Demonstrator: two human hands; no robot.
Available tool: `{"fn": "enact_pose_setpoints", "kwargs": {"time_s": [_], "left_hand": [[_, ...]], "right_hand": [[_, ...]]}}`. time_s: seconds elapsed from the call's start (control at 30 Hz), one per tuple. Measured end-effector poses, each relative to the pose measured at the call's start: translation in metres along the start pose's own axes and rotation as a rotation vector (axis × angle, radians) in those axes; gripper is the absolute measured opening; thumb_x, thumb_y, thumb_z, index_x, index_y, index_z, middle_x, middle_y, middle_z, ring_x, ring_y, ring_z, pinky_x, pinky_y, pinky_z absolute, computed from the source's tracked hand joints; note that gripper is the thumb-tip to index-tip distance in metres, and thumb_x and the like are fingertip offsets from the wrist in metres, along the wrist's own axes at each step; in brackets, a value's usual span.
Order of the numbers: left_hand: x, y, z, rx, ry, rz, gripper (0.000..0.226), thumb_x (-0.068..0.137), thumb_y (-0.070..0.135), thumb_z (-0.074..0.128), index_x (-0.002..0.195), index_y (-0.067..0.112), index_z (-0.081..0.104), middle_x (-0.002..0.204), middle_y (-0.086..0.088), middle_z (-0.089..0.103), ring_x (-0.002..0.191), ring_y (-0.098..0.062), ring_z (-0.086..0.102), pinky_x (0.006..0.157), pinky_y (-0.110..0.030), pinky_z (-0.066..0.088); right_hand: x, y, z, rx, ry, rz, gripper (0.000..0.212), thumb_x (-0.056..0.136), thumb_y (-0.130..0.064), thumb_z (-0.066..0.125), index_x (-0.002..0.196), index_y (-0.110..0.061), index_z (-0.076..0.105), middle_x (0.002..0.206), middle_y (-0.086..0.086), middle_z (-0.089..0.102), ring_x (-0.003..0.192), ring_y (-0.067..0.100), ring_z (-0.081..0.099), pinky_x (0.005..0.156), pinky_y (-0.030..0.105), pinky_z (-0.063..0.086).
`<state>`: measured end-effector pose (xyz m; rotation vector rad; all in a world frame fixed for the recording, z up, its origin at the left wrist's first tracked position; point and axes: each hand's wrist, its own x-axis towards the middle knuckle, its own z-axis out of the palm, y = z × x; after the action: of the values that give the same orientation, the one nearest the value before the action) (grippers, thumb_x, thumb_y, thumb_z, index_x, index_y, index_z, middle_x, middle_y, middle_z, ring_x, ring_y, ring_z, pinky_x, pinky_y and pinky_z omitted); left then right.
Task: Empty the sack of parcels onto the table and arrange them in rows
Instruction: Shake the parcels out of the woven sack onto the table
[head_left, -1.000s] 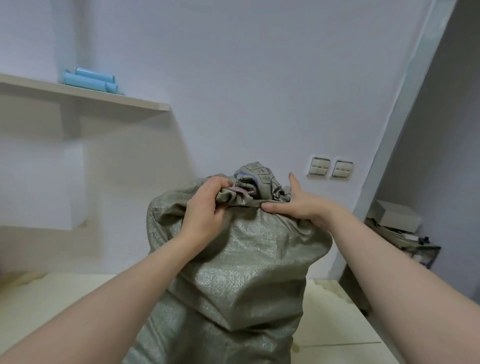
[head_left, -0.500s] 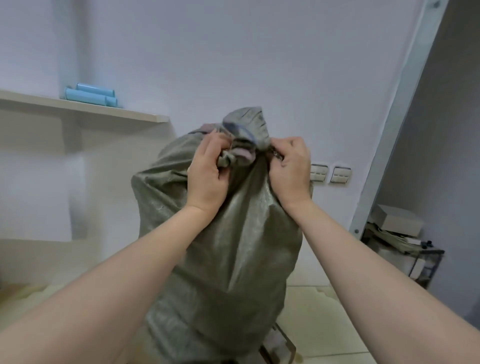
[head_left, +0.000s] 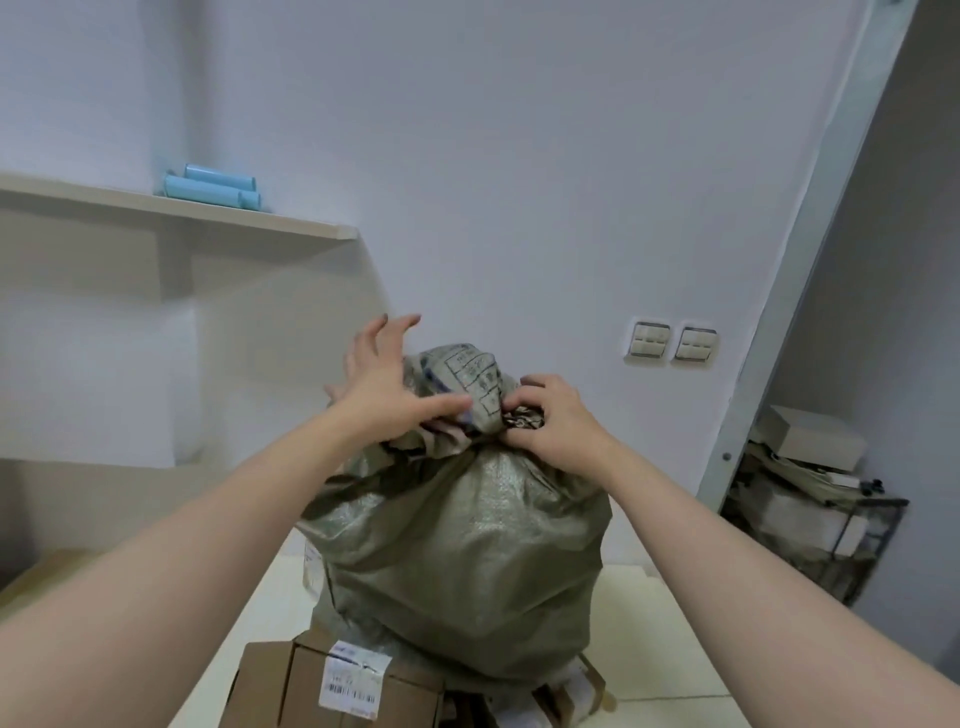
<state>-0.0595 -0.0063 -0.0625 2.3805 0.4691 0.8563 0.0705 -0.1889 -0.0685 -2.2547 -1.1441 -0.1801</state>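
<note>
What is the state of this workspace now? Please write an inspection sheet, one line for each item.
Surface: cream table, sack standing on it.
Job's things: grey woven sack, bunched end up; cardboard parcels at its base, not in rows.
Clutter: blue tubes on wall shelf.
Hands: left hand open, fingers spread at the bunched end; right hand grips it.
Cables: nothing seen.
Surroundings: white wall, two switches, wire rack with boxes at right.

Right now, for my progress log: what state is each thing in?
sack: standing on table, top bunched.
left hand: fingers spread, at sack top.
right hand: pinching the bunched top.
box: labelled, lying at sack's base.
blue tubes: lying on shelf.
</note>
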Motion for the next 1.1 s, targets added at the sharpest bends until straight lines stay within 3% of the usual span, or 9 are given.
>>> {"fn": "enact_pose_setpoints", "kwargs": {"time_s": [0.1, 0.23, 0.4, 0.5, 0.63, 0.77, 0.93, 1.03, 1.1], "left_hand": [[-0.001, -0.013, 0.013, 0.123, -0.291, 0.06, 0.126, 0.042, 0.087, 0.063, 0.139, 0.061, -0.013, 0.161, 0.01, -0.003, 0.148, -0.031, -0.01, 0.11, -0.072, 0.006], [-0.012, -0.012, 0.028, 0.231, -0.34, 0.13, 0.106, 0.059, 0.071, 0.073, 0.143, 0.055, 0.009, 0.157, 0.015, 0.008, 0.148, -0.027, -0.009, 0.104, -0.077, 0.007], [-0.021, -0.003, 0.033, 0.337, -0.309, 0.145, 0.099, 0.067, 0.057, 0.077, 0.144, 0.044, 0.017, 0.157, 0.01, 0.009, 0.148, -0.028, -0.004, 0.106, -0.076, 0.01], [-0.029, -0.002, 0.044, 0.395, -0.222, 0.201, 0.09, 0.072, 0.04, 0.079, 0.142, 0.037, 0.023, 0.152, 0.006, 0.023, 0.144, -0.029, 0.02, 0.106, -0.067, 0.027], [-0.039, -0.005, 0.047, 0.395, -0.01, 0.251, 0.074, 0.079, 0.004, 0.067, 0.136, 0.033, 0.031, 0.143, 0.006, 0.037, 0.128, -0.025, 0.042, 0.091, -0.046, 0.044], [-0.029, 0.009, 0.031, 0.267, 0.199, 0.241, 0.068, 0.076, -0.011, 0.056, 0.132, 0.027, 0.043, 0.135, 0.001, 0.05, 0.116, -0.029, 0.049, 0.093, -0.042, 0.04], [0.0, 0.044, 0.0, 0.106, 0.509, 0.403, 0.061, 0.069, -0.021, 0.046, 0.118, 0.016, 0.056, 0.123, -0.002, 0.058, 0.101, -0.027, 0.052, 0.083, -0.034, 0.041], [0.0, 0.037, 0.01, 0.18, 0.518, 0.521, 0.056, 0.067, -0.017, 0.04, 0.107, 0.014, 0.061, 0.117, -0.003, 0.061, 0.096, -0.03, 0.051, 0.079, -0.038, 0.042], [-0.003, 0.023, 0.02, 0.153, 0.456, 0.421, 0.06, 0.066, -0.023, 0.042, 0.108, 0.016, 0.061, 0.117, 0.0, 0.06, 0.097, -0.028, 0.049, 0.078, -0.035, 0.04]], "right_hand": [[-0.007, 0.004, -0.002, 0.043, -0.199, -0.012, 0.053, 0.068, -0.063, 0.069, 0.111, -0.033, 0.064, 0.13, -0.001, 0.051, 0.124, 0.016, 0.048, 0.11, 0.042, 0.036], [-0.018, 0.011, -0.019, 0.316, -0.134, 0.173, 0.068, 0.078, -0.058, 0.068, 0.137, -0.032, 0.046, 0.142, 0.003, 0.047, 0.13, 0.018, 0.046, 0.105, 0.038, 0.042], [-0.022, 0.021, -0.002, 0.251, -0.286, 0.371, 0.128, 0.047, -0.076, 0.077, 0.149, -0.046, 0.007, 0.158, -0.001, 0.024, 0.141, 0.024, 0.032, 0.114, 0.045, 0.033], [-0.018, 0.011, 0.01, 0.19, -0.239, 0.316, 0.101, 0.076, -0.034, 0.08, 0.153, -0.033, 0.016, 0.156, 0.0, 0.028, 0.141, 0.022, 0.032, 0.116, 0.036, 0.028], [-0.01, -0.007, 0.017, -0.056, 0.01, 0.289, 0.064, 0.08, 0.001, 0.056, 0.133, -0.033, 0.055, 0.137, 0.002, 0.056, 0.126, 0.027, 0.051, 0.096, 0.028, 0.044], [-0.006, -0.027, -0.003, 0.055, 0.318, 0.192, 0.051, 0.08, 0.008, 0.045, 0.107, -0.023, 0.074, 0.117, 0.006, 0.069, 0.113, 0.027, 0.06, 0.09, 0.028, 0.049], [0.009, -0.046, -0.03, 0.17, 0.818, -0.059, 0.059, 0.067, 0.016, 0.045, 0.102, -0.021, 0.075, 0.105, -0.003, 0.072, 0.102, 0.023, 0.061, 0.081, 0.02, 0.043], [0.01, -0.035, -0.019, 0.057, 0.675, -0.087, 0.046, 0.07, 0.014, 0.05, 0.092, -0.017, 0.077, 0.098, 0.0, 0.073, 0.097, 0.028, 0.062, 0.077, 0.022, 0.04], [0.006, -0.024, -0.01, 0.053, 0.59, -0.017, 0.048, 0.072, 0.012, 0.05, 0.097, -0.017, 0.078, 0.103, 0.001, 0.074, 0.102, 0.024, 0.063, 0.083, 0.023, 0.044]]}}
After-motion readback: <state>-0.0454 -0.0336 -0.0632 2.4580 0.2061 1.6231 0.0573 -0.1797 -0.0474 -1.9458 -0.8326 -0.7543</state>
